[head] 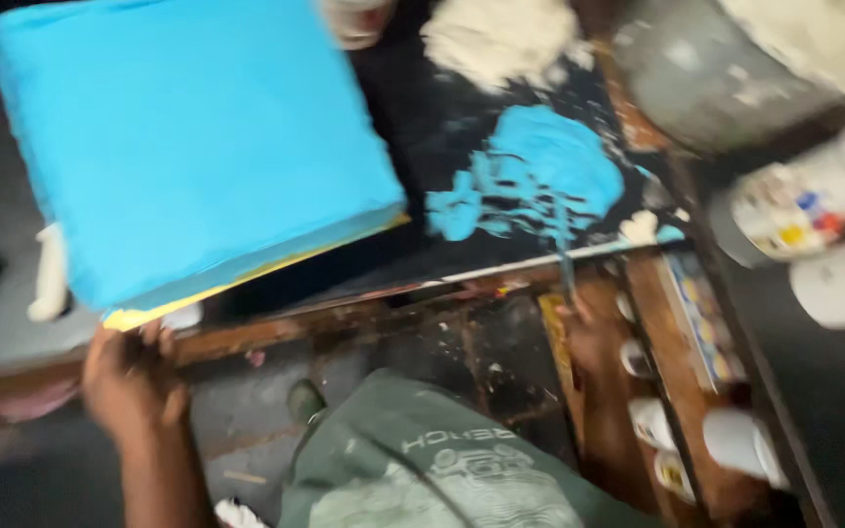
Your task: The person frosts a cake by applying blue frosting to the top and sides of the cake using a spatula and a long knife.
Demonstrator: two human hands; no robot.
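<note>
On paint-smeared black worktop (pixel 422 147): blue canvas (pixel 188 147), left hand (pixel 129 376) gripping corner.

Dim overall, heavily motion-blurred. Brightest on the blue canvas (pixel 188 147) and jars (pixel 814 215) at right; deep shadow along left edge and floor; nothing sharp.

— What fills the upper left of the frame?
— A blue-painted canvas (pixel 193 147), its lower corner gripped by the left hand (pixel 129 376).
— And right of centre?
— The right hand (pixel 589 337) holds a thin tool (pixel 565 259) in blue paint (pixel 540 181) on the dark table (pixel 422 117).
</note>
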